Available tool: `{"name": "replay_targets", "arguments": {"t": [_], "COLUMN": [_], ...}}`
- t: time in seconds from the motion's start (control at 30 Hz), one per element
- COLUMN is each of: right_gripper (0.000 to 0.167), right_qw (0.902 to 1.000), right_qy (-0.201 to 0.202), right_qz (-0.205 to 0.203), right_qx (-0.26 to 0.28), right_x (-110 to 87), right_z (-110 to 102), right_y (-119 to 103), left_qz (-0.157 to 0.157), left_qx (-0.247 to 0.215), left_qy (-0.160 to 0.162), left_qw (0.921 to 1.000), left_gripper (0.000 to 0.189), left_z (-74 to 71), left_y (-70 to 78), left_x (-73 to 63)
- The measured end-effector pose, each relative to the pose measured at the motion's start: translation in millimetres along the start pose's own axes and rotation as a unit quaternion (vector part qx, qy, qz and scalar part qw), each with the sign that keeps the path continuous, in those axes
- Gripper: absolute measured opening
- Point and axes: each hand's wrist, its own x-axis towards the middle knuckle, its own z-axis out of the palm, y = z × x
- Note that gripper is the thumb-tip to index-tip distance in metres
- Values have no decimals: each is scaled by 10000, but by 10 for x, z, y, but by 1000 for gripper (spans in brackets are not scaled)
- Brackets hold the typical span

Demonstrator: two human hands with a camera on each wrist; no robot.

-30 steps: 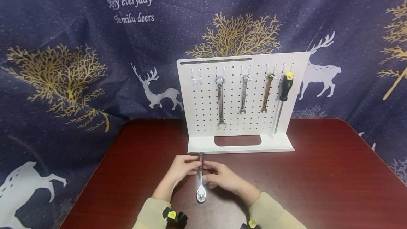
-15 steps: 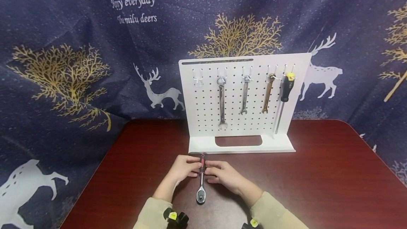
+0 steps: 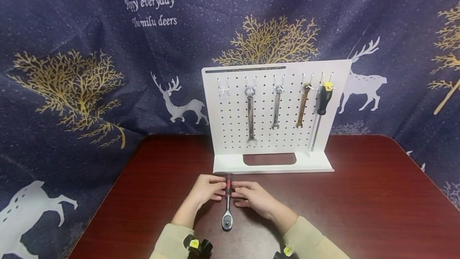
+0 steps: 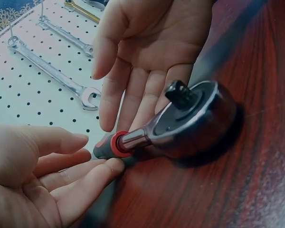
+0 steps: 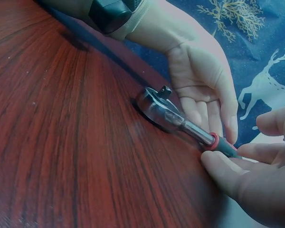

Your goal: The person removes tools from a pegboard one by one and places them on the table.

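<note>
A ratchet wrench (image 3: 228, 205) with a black and red handle lies on the table, its round chrome head toward me and its square drive facing up. To its left is my left hand (image 3: 205, 189), fingers relaxed and fingertips beside the handle. My right hand (image 3: 256, 199) faces it from the other side with extended fingers. In the left wrist view, the left thumb stands off the handle (image 4: 109, 146), and the fingertips are at or very near it. The right wrist view shows right-hand fingertips (image 5: 218, 159) close to the handle; whether they touch is unclear.
A white pegboard stand (image 3: 230, 163) rises just behind the hands. On its hooks hang a large wrench (image 3: 250, 115), a smaller wrench (image 3: 276, 109), a bronze-coloured wrench (image 3: 303, 107) and a screwdriver (image 3: 324, 101). An unoccupied hook (image 3: 224, 89) is at the left.
One second ago the fingers were on the ratchet wrench's handle and shaft, the wrench slightly turned. Now it lies drive up, and my right fingers have straightened away from it. The last half second shows little movement.
</note>
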Motion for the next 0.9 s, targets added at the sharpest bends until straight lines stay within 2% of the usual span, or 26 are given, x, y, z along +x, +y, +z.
{"name": "replay_targets", "arguments": {"t": [0.5,0.7,0.9], "right_gripper": [48,45,44], "right_qw": [9997,9980,9911], "right_qy": [92,381,698], "right_qz": [-160,-300,-567], "right_qx": [-136,-402,-987], "right_x": [-13,7,54], "right_z": [-58,-132,-326], "right_y": [-34,-82,-226], "left_qz": [40,343,701], "left_qx": [38,43,304], "left_qy": [160,377,666], "left_qw": [9999,9987,9949], "left_gripper": [37,39,36], "left_z": [2,6,24], "left_y": [7,21,157], "left_x": [-1,19,139]}}
